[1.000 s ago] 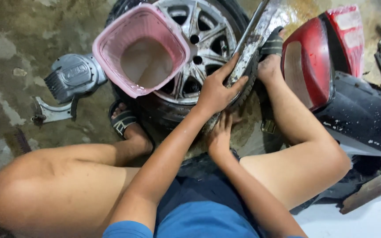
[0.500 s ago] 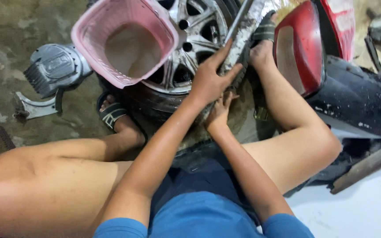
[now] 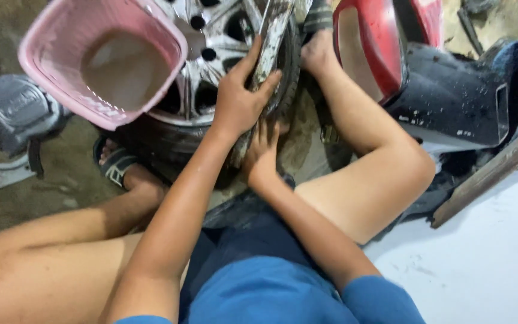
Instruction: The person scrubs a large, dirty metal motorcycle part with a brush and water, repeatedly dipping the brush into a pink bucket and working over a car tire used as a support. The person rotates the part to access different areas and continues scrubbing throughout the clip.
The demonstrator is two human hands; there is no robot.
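Note:
A motorcycle wheel with a silver alloy rim (image 3: 214,57) and a black tyre (image 3: 163,141) lies between my bare legs. A muddy metal bar (image 3: 273,27) runs along the tyre's right side. My left hand (image 3: 241,102) is curled over the tyre's edge and this bar, with the fingers wrapped round the bar. Just below it, my right hand (image 3: 263,153) presses on the tyre's sidewall; its fingertips are tucked under my left wrist and hidden. My left foot in a sandal (image 3: 115,165) rests against the tyre, and my right foot (image 3: 318,51) is braced beside the bar.
A pink plastic basket (image 3: 43,78) with a brownish inside rests on the wheel's upper left. A grey engine cover (image 3: 13,114) lies at the left. Red (image 3: 379,54) and dark blue (image 3: 463,102) body panels stand at the right, next to a plank (image 3: 487,177) and white flooring (image 3: 481,270).
The view has shifted, so the wheel and basket sit higher and further left in frame. Both hands have stayed on the tyre's right edge; the left keeps its hold on the bar.

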